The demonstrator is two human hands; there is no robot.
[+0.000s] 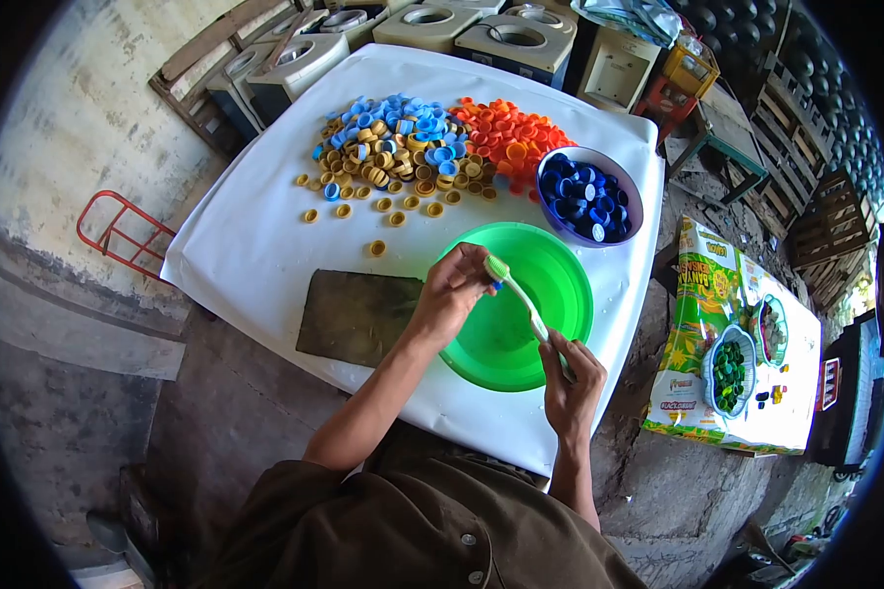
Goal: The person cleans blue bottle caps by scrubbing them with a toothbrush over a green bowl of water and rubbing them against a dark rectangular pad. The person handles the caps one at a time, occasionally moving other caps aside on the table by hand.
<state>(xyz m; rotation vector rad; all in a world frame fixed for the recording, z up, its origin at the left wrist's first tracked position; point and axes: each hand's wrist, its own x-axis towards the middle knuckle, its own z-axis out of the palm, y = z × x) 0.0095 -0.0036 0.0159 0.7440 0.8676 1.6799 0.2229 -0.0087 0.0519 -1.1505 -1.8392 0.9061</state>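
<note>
Over the large green basin (501, 344), my left hand (457, 285) pinches a small blue cap (497, 286), mostly hidden by the fingers. My right hand (572, 378) is wrapped round the handle of a white and green toothbrush (524, 299). The brush's green-bristled head lies right beside the left fingertips, at the cap. A dark flat board (354, 316) lies left of the basin, partly behind my left forearm. Behind the basin's right side stands a purple bowl (627, 187) holding dark blue caps.
On the white table (255, 196), light blue caps (417, 116), gold caps (376, 248) and orange caps (514, 133) lie in heaps toward the back. A second table (792, 388) at the right bears a bowl of green caps (729, 378). Appliance casings (427, 27) line the back edge.
</note>
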